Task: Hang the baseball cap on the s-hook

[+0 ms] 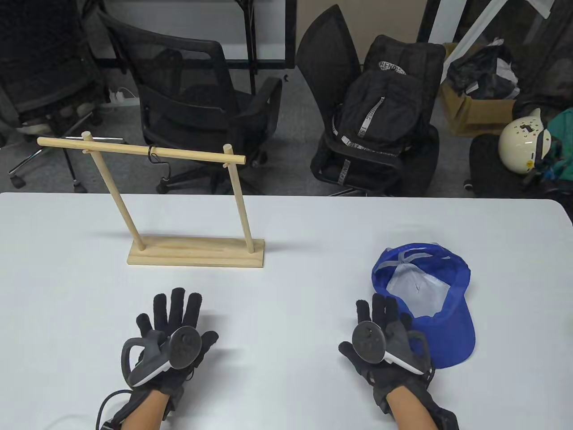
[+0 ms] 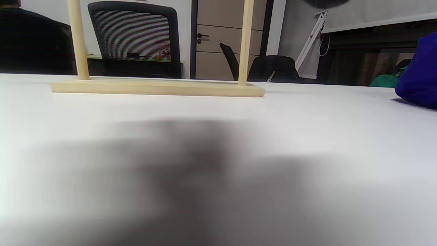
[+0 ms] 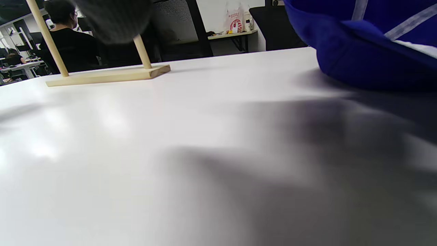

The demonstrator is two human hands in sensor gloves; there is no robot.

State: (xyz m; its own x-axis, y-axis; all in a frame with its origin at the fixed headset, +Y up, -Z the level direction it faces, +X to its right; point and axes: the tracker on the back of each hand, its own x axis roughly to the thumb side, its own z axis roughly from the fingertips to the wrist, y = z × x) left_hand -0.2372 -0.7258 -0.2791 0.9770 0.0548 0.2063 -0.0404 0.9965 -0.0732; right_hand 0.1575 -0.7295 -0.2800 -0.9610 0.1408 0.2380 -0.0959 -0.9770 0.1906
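Observation:
A blue baseball cap (image 1: 436, 309) lies upside down on the white table at the right, its white lining facing up. It also shows in the right wrist view (image 3: 368, 51) and at the edge of the left wrist view (image 2: 421, 75). A black s-hook (image 1: 153, 154) hangs from the top bar of the wooden rack (image 1: 197, 253) at the back left. My left hand (image 1: 174, 313) lies flat on the table in front of the rack, fingers spread, holding nothing. My right hand (image 1: 380, 313) lies flat with its fingers straight, just left of the cap's brim.
The rack's base (image 2: 157, 88) and two uprights stand ahead of the left hand. Beyond the table's far edge are office chairs (image 1: 201, 107), a black backpack (image 1: 385, 116) and a white helmet (image 1: 521, 141).

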